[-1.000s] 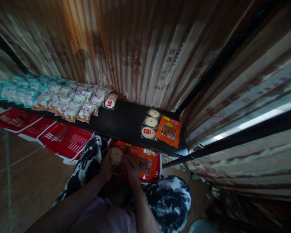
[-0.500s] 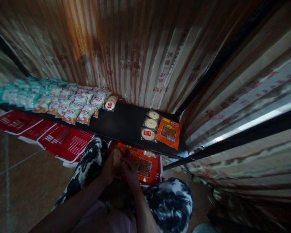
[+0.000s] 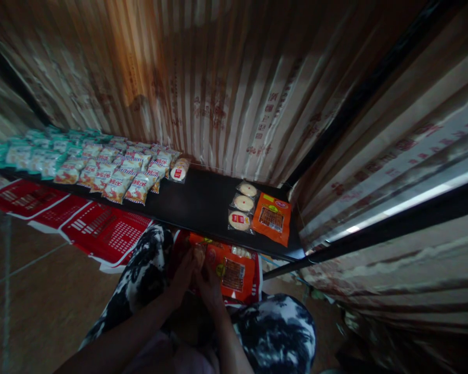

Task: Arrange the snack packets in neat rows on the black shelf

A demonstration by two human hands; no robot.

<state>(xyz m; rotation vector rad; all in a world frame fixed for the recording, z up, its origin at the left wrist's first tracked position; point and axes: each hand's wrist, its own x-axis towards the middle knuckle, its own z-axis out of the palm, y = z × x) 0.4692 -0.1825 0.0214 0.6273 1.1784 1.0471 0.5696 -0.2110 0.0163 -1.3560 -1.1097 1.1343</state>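
Between my knees, my left hand (image 3: 182, 274) and my right hand (image 3: 209, 285) meet around a packaged round pastry (image 3: 198, 255). It is dim and partly covered by my fingers. Beneath and beside them lie orange snack packets (image 3: 233, 272) in a red box or bag. A small pale packet (image 3: 241, 252) shows at its far side. On the black shelf (image 3: 203, 200) ahead, several round wrapped pastries (image 3: 239, 220) form a column beside another orange packet (image 3: 272, 218). One more stack of wrapped pastries (image 3: 179, 170) sits further left.
White-and-orange snack bags (image 3: 119, 182) and teal bags (image 3: 42, 153) crowd the shelf's left part. Red printed sheets (image 3: 105, 228) hang below its front edge. A dark metal post (image 3: 335, 111) and pleated curtains (image 3: 222, 93) enclose the shelf.
Both hands have drawn closer together, and the left hand has moved right with the pastry. The pastry is now tilted and more covered. The view has shifted slightly.
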